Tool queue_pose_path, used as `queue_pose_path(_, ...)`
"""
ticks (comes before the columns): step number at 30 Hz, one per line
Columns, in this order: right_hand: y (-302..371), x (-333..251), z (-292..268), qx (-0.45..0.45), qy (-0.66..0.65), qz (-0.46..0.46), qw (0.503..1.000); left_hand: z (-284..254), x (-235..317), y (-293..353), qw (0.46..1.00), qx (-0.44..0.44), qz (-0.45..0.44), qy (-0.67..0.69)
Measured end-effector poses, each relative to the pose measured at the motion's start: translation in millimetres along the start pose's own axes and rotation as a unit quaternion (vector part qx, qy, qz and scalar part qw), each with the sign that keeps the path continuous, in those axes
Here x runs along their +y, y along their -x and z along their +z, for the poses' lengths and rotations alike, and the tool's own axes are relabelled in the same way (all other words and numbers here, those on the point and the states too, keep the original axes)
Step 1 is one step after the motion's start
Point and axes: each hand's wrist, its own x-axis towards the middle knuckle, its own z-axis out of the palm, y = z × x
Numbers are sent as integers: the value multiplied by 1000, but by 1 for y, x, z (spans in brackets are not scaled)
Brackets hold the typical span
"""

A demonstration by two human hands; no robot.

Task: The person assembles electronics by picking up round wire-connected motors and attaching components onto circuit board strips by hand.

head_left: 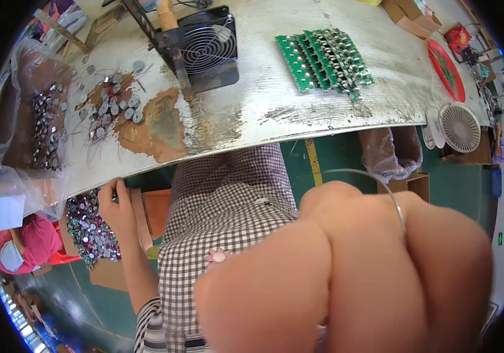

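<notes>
In the head view, the left hand (116, 206) rests half curled at the front edge of the worn white counter (393, 76), perhaps for support; I can't tell whether it grips anything. The right hand (352, 270) bulks large before the lens, knuckles bent, its grasp hidden; a thin, curved silvery wire (394, 199) crosses it. Small round grey parts with thin leads (115, 109) lie loose at left, probably for easy reach. Green circuit boards (322, 62) lean together, likely saving room. A black square fan (208, 50) stands between; the right hand blocks the floor behind.
</notes>
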Motion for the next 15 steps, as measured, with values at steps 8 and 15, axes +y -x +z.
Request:
queue_pose_path(8,-14,138,46,-122,322,-27,939,8,60,-57,987,29,48,152)
queue_pose_path(15,37,175,56,-196,368,77,906,36,18,-123,983,-46,146,-101)
